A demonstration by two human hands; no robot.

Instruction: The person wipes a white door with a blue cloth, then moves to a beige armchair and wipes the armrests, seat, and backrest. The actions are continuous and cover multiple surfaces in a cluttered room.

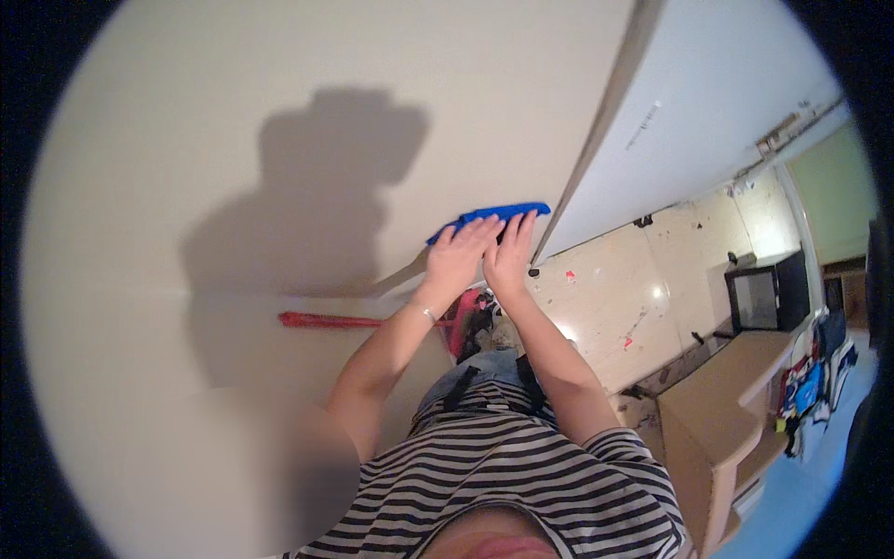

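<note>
A folded blue cloth (506,209) lies along a pale, flat upright surface (482,105) in front of me. My left hand (457,255) is on the cloth's left and middle part, fingers stretched towards its upper edge. Close beside it, my right hand (508,258) holds the cloth's right part with its fingers extended. Both palms face away from me, so the contact under the fingers is hidden. The cloth's right end comes near the dark vertical edge (594,136) of the surface.
Right of that edge stands a white panel (670,140). Small scraps lie on the beige floor (628,293). A red handle (328,320) is low at left, near a red object (461,325) with dark items. Further right are a black cabinet (789,293), wooden furniture (719,405) and piled clothes (810,391).
</note>
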